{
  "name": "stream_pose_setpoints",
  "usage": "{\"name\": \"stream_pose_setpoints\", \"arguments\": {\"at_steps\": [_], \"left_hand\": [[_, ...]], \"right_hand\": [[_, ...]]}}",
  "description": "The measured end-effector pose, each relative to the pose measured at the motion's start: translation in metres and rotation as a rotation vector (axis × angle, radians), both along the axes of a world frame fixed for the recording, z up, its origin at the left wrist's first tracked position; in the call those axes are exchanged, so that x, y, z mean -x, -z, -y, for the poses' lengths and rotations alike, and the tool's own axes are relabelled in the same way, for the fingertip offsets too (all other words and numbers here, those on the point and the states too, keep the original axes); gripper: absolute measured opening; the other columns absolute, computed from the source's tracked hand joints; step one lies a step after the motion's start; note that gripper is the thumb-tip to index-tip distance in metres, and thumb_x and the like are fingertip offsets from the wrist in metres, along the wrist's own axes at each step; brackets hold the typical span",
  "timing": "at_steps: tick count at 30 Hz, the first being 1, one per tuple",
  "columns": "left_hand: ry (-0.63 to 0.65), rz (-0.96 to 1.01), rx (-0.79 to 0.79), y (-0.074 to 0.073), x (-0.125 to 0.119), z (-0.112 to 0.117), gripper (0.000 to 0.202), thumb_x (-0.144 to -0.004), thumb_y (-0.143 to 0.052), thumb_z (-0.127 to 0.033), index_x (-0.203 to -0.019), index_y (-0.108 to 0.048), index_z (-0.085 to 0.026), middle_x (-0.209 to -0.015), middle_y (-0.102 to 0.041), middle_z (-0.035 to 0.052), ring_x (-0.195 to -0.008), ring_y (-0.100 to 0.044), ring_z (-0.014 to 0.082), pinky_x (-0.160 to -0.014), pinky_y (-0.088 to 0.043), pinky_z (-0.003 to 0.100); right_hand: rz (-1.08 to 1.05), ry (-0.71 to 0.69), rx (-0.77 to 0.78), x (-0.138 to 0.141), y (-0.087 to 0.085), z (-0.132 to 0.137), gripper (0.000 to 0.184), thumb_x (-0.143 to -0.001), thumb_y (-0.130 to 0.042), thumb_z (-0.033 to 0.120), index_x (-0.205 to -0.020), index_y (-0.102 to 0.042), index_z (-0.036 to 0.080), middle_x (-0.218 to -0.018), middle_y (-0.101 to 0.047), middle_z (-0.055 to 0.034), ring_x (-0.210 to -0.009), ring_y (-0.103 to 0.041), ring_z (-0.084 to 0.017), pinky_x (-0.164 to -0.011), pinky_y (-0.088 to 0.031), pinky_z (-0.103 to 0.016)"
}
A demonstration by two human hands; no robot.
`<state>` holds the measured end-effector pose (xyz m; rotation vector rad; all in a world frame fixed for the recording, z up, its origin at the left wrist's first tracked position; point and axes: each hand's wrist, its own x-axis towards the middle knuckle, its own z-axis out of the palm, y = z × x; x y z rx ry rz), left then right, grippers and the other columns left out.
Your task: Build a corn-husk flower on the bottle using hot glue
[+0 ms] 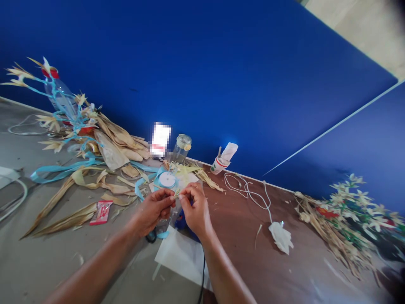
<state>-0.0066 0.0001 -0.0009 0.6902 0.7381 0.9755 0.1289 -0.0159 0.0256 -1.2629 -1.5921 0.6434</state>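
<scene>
Between the fingertips of both hands is a small pale corn husk piece [176, 194], bunched and yellowish; its exact shape is too small to make out. My left hand [155, 211] pinches it from the left, and my right hand [195, 209] pinches it from the right. Just beyond the fingers lies a spool of light blue ribbon [167, 179]. Dried corn husks [118, 137] are heaped to the left, with longer strips [68, 217] spread across the grey tabletop. Below my hands, white paper [182, 253] lies partly covered by my right forearm.
A lidded clear jar [182, 147], a bright pixelated screen [160, 139] and a paper cup [219, 165] stand along the blue partition [202, 76]. Blue-stemmed husk flowers [76, 122] rise at left, green-stemmed ones [357, 207] at right. A white cable [249, 192] and crumpled tissue [281, 237] lie right.
</scene>
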Motion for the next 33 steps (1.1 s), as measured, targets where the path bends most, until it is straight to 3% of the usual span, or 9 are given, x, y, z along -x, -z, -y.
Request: {"name": "stream_pose_setpoints", "arguments": {"at_steps": [6,16,28,33], "left_hand": [[-0.061,-0.151,-0.121,0.002,-0.004,0.002,0.027,-0.066,-0.073,-0.033,-0.078,-0.058,-0.015,-0.059,-0.054,-0.0039,-0.04,-0.037,0.0034,-0.041,-0.027,0.019],[-0.06,-0.29,-0.186,-0.015,-0.006,0.007,0.03,-0.065,-0.068,-0.043,-0.073,-0.059,-0.015,-0.057,-0.053,-0.0028,-0.042,-0.036,0.0057,-0.042,-0.027,0.02],[-0.125,-0.328,-0.186,-0.008,-0.004,0.004,0.026,-0.066,-0.071,-0.038,-0.067,-0.061,-0.014,-0.053,-0.052,-0.0024,-0.041,-0.035,0.0052,-0.04,-0.024,0.019],[0.002,-0.117,-0.091,-0.007,0.003,0.002,0.025,-0.07,-0.07,-0.035,-0.069,-0.056,-0.015,-0.052,-0.05,-0.0042,-0.038,-0.032,0.0029,-0.04,-0.025,0.018]], "right_hand": [[0.121,0.045,-0.051,0.0,0.003,0.001,0.007,-0.077,-0.051,0.013,-0.076,-0.057,0.017,-0.095,-0.048,-0.0049,-0.064,-0.051,-0.01,-0.06,-0.045,-0.024],[0.184,0.048,-0.139,0.0,-0.001,0.003,0.01,-0.08,-0.049,0.01,-0.077,-0.056,0.017,-0.092,-0.048,-0.0063,-0.078,-0.052,-0.015,-0.063,-0.046,-0.025],[0.153,0.022,-0.089,0.0,-0.006,0.005,0.008,-0.078,-0.052,0.012,-0.078,-0.057,0.018,-0.092,-0.049,-0.0055,-0.068,-0.049,-0.012,-0.063,-0.044,-0.027],[-0.053,0.122,-0.059,-0.007,-0.011,0.006,0.013,-0.081,-0.054,0.023,-0.093,-0.057,0.018,-0.1,-0.051,-0.0062,-0.064,-0.048,-0.011,-0.059,-0.042,-0.025]]}}
